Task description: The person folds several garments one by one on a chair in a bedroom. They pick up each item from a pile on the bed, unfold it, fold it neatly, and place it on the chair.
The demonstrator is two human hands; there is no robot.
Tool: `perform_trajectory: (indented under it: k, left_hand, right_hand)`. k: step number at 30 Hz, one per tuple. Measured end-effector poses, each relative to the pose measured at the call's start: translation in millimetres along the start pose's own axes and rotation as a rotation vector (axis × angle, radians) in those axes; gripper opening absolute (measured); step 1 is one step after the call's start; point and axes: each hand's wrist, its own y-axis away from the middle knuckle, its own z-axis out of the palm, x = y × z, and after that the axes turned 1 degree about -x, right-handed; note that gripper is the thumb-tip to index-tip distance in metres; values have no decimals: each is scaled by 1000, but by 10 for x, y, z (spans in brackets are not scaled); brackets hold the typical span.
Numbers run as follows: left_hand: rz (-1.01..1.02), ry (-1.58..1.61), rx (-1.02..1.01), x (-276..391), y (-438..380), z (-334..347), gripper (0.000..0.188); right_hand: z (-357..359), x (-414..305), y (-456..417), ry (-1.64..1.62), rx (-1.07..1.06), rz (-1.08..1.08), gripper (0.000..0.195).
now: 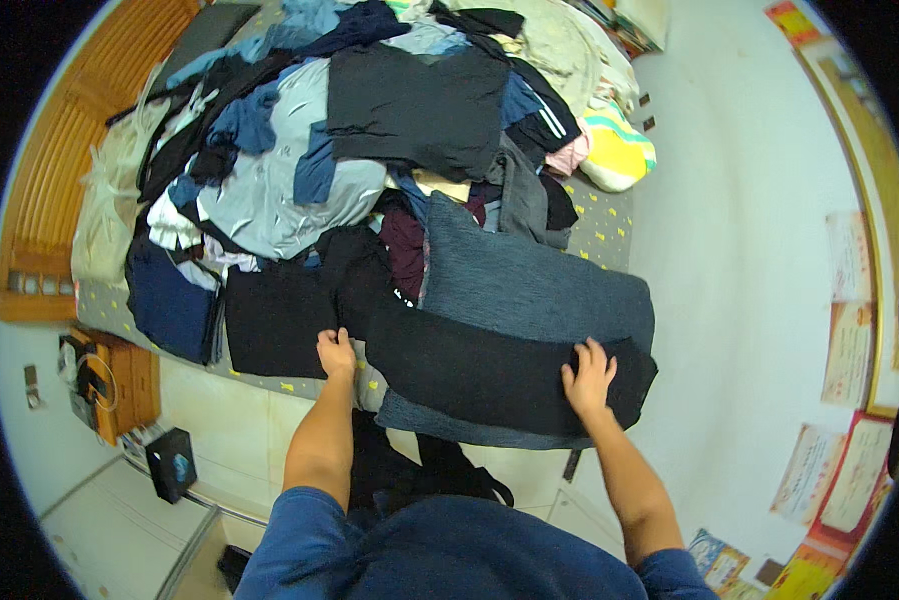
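Note:
A black garment (464, 367), which looks like trousers, lies stretched across a blue-grey cushion (532, 277) at the bed's near edge. My right hand (590, 379) rests on its right part with fingers spread. At the garment's inner edge, left of the cushion, my left hand (337, 352) touches the dark cloth with its fingertips. Whether those fingers pinch the fabric is not clear. More black cloth (280, 319) lies flat to the left of that hand; where it joins the garment is hard to make out. Beyond the cushion, maroon cloth (403, 251) is partly covered.
A large heap of clothes covers the bed, including a light grey shirt (284, 195) and a dark grey garment (419, 109). Folded navy clothing (171, 300) sits at the left. A white wall (708, 225) borders the right side, and a wooden headboard (66, 180) the left.

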Motion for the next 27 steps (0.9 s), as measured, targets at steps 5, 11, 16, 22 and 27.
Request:
perform_trajectory:
  k: [5, 11, 16, 22, 27]
  left_hand:
    - [-598, 266, -328, -1162, 421, 405, 59]
    - [-935, 645, -732, -410, 631, 266, 64]
    - [-663, 1124, -769, -515, 417, 464, 61]
    - [-699, 1619, -714, -78, 370, -109, 45]
    - [-404, 1304, -541, 349, 787, -925, 45]
  right_hand:
    - [-126, -656, 694, -161, -124, -97, 47]
    - [274, -1168, 1686, -358, -364, 20, 39]
    - [311, -1427, 1655, -468, -519, -5, 42]
    - [266, -1834, 1038, -489, -320, -50, 48]
    - [136, -2037, 746, -479, -254, -137, 73]
